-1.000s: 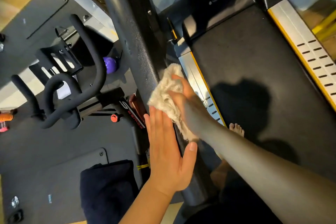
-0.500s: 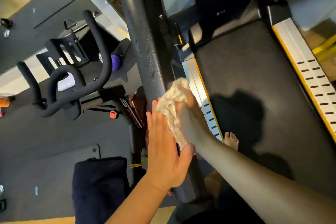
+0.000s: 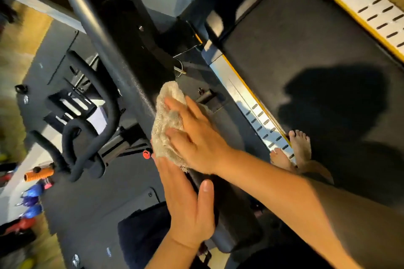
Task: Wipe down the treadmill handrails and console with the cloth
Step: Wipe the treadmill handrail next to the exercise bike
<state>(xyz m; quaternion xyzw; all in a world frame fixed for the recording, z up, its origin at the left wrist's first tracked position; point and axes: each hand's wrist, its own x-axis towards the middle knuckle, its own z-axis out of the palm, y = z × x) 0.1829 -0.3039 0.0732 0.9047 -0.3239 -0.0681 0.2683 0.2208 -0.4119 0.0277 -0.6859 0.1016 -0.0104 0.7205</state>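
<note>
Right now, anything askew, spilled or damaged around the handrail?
Nothing spilled or damaged. The right hand presses the cloth on the handrail; the left hand lies flat just below. Only oddity: bare feet at the treadmill's side rail.

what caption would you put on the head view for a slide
The right hand presses a beige cloth onto the treadmill handrail while the flat left hand rests against the rail.

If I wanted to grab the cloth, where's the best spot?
Probably the far end of the cloth, reached from the upper part of the handrail. That bunched end pokes out free past the right hand, which presses the rest down; the left hand lies flat just below.
</note>
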